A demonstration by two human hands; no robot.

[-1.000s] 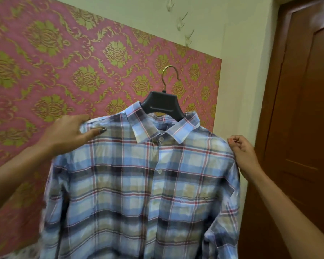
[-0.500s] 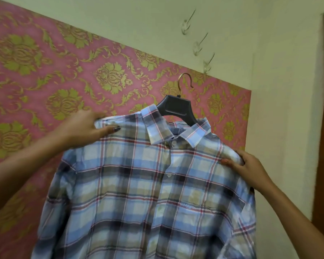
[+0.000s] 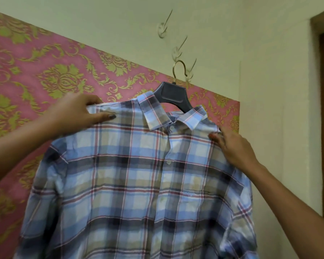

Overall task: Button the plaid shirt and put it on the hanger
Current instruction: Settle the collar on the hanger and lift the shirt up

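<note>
Since half a second ago I see the hanger point(image 3: 173, 97) carried up, its brass hook now level with the lowest of the clear wall hooks point(image 3: 190, 74), just left of it. The buttoned plaid shirt point(image 3: 138, 184) hangs on the hanger against the pink wallpaper point(image 3: 36, 75). My left hand point(image 3: 77, 114) pinches one shoulder seam; my right hand point(image 3: 232, 148) grips the other shoulder, higher than before.

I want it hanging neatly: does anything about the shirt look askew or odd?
Yes. The plaid shirt sits tilted on the hanger, with its shoulder by the left hand higher than the one by the right hand. Faint yellowish marks show near the placket.
</note>
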